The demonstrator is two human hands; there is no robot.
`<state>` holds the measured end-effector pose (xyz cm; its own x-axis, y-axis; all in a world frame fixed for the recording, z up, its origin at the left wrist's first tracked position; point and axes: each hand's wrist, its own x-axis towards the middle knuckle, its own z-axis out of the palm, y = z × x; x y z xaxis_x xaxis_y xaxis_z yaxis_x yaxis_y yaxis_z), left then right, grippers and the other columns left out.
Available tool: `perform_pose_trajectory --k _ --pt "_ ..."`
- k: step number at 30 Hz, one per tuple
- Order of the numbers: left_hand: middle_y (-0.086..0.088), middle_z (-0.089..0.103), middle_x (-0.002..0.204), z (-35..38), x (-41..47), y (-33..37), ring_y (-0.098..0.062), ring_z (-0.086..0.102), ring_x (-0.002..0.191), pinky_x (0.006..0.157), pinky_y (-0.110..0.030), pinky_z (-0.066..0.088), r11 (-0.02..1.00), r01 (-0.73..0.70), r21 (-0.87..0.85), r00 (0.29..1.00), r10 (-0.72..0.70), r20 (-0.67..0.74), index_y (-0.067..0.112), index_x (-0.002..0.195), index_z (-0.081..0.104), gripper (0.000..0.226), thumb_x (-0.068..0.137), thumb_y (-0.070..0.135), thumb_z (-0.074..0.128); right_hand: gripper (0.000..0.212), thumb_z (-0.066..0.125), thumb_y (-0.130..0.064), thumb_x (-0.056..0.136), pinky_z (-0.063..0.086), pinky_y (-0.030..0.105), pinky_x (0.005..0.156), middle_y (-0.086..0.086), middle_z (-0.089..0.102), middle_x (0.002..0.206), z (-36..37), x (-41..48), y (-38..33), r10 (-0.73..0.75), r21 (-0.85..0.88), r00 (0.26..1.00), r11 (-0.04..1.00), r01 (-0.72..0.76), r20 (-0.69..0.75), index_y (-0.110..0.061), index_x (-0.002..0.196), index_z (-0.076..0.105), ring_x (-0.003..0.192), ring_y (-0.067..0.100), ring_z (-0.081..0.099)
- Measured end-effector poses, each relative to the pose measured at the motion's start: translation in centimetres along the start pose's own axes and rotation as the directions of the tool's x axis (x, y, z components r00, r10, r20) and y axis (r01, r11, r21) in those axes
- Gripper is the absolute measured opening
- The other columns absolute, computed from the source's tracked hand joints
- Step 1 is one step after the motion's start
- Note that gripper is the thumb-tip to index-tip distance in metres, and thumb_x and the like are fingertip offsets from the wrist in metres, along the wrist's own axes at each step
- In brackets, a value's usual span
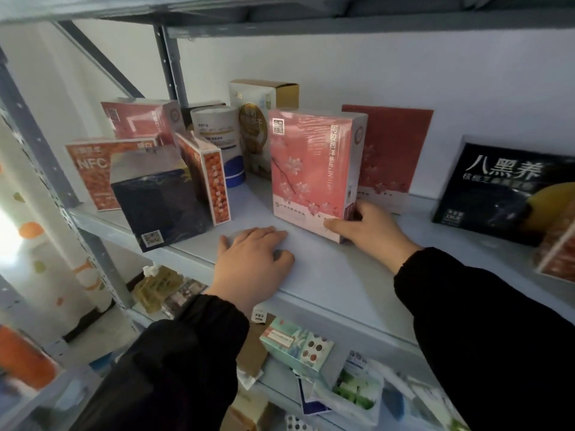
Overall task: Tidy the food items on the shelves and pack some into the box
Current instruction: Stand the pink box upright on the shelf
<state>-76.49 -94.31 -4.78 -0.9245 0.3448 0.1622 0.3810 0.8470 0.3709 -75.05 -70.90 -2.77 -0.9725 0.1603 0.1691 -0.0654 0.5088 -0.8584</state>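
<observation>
A pink box with blossom print [311, 169] stands upright on the pale shelf board [336, 275]. My right hand [367, 230] grips its lower right corner, thumb along the front bottom edge, fingers behind. My left hand [253, 262] rests flat on the shelf board just left of the box, fingers relaxed, holding nothing. Behind the pink box leans a red blossom box [395, 150]. To the left stand a dark blue box [161, 206], two orange NFC boxes [90, 175] [211, 181], another pink box [140, 119] and a white and blue canister [217, 135].
A black box with white characters [497, 191] leans at the right, with an orange box [557, 253] at the right edge. A gold-fronted white box [255, 132] stands at the back. The lower shelf holds a teal box [295, 343], packets and cartons. Grey metal uprights [40, 144] frame the left.
</observation>
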Motion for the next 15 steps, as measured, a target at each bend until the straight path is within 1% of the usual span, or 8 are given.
perform_pose_trajectory --k 3,5,8,10,11,13,14,15 --pt "0.016 0.036 0.163 -0.1 0.2 0.0 -0.012 0.026 0.152 0.125 -0.062 0.005 1.000 0.006 0.010 1.000 -0.006 0.022 0.040 0.155 0.042 0.054 0.102 0.047 0.036 0.026 0.078 -0.035 0.089 0.053 0.026 0.099 -0.027 0.071 0.110 -1.6 -1.6 0.9 0.008 0.142 1.000 0.990 -0.006 -0.017 -0.042 0.111 0.066 0.107 0.001 0.068" --pt "0.012 0.038 0.162 -0.1 0.4 0.4 -0.015 0.029 0.151 0.124 -0.064 0.005 0.999 0.034 0.000 0.998 -0.034 0.051 0.038 0.154 0.041 0.053 0.102 0.046 0.037 0.028 0.076 -0.029 0.088 0.051 0.035 0.108 -0.026 0.073 0.111 -1.8 -2.2 0.7 0.016 0.209 1.000 0.978 -0.010 -0.024 -0.045 0.108 0.065 0.110 0.003 0.069" --pt "0.002 0.050 0.151 -0.1 0.9 1.6 -0.024 0.043 0.142 0.123 -0.063 0.011 0.992 0.127 -0.026 0.990 -0.125 0.066 0.030 0.142 0.045 0.049 0.099 0.055 0.042 0.035 0.075 -0.036 0.076 0.055 0.045 0.104 -0.008 0.077 0.114 -1.5 -2.1 0.3 0.019 0.351 1.000 0.936 -0.009 -0.024 -0.036 0.110 0.068 0.110 0.017 0.073" --pt "-0.001 0.060 0.137 -0.3 1.4 2.7 -0.027 0.053 0.128 0.115 -0.050 0.030 0.964 0.141 -0.223 0.990 -0.142 0.013 0.025 0.131 0.050 0.043 0.100 0.056 0.049 0.036 0.071 -0.027 0.081 0.060 0.047 0.094 0.007 0.076 0.114 -1.4 -1.9 0.1 0.060 0.514 0.998 0.856 -0.056 0.009 -0.020 0.115 0.065 0.102 0.023 0.075" --pt "0.002 0.064 0.131 -0.5 1.6 3.3 -0.023 0.057 0.120 0.105 -0.041 0.039 0.895 0.113 -0.431 0.990 -0.136 -0.023 0.025 0.129 0.053 0.037 0.102 0.051 0.053 0.028 0.067 -0.020 0.088 0.062 0.046 0.089 0.011 0.075 0.112 -1.5 -1.8 -0.1 0.080 0.576 0.997 0.814 -0.076 0.019 -0.016 0.116 0.063 0.098 0.023 0.076" --pt "0.011 0.070 0.124 -0.8 2.0 4.7 -0.015 0.065 0.114 0.093 -0.035 0.051 0.553 -0.003 -0.833 0.992 -0.106 -0.074 0.032 0.134 0.058 0.031 0.103 0.038 0.059 0.018 0.052 -0.009 0.101 0.063 0.045 0.086 0.009 0.075 0.103 -1.9 -1.8 -0.3 0.118 0.638 0.993 0.763 -0.099 0.013 -0.016 0.116 0.061 0.091 0.021 0.075" --pt "0.009 0.073 0.122 -0.7 2.1 5.4 -0.015 0.069 0.114 0.091 -0.037 0.056 0.382 -0.028 -0.924 0.992 -0.100 -0.071 0.035 0.135 0.058 0.033 0.103 0.033 0.060 0.021 0.046 -0.007 0.103 0.061 0.046 0.088 0.007 0.075 0.101 -2.1 -1.7 -0.4 0.132 0.654 0.991 0.750 -0.099 -0.002 -0.017 0.116 0.060 0.090 0.021 0.074" --pt "0.004 0.073 0.122 -0.4 2.4 5.9 -0.017 0.070 0.113 0.089 -0.041 0.061 0.271 -0.042 -0.962 0.993 -0.091 -0.069 0.034 0.135 0.059 0.033 0.102 0.029 0.061 0.022 0.045 -0.008 0.103 0.059 0.047 0.090 0.006 0.074 0.100 -2.2 -1.8 -0.7 0.145 0.657 0.989 0.748 -0.095 -0.022 -0.018 0.117 0.060 0.088 0.021 0.073"
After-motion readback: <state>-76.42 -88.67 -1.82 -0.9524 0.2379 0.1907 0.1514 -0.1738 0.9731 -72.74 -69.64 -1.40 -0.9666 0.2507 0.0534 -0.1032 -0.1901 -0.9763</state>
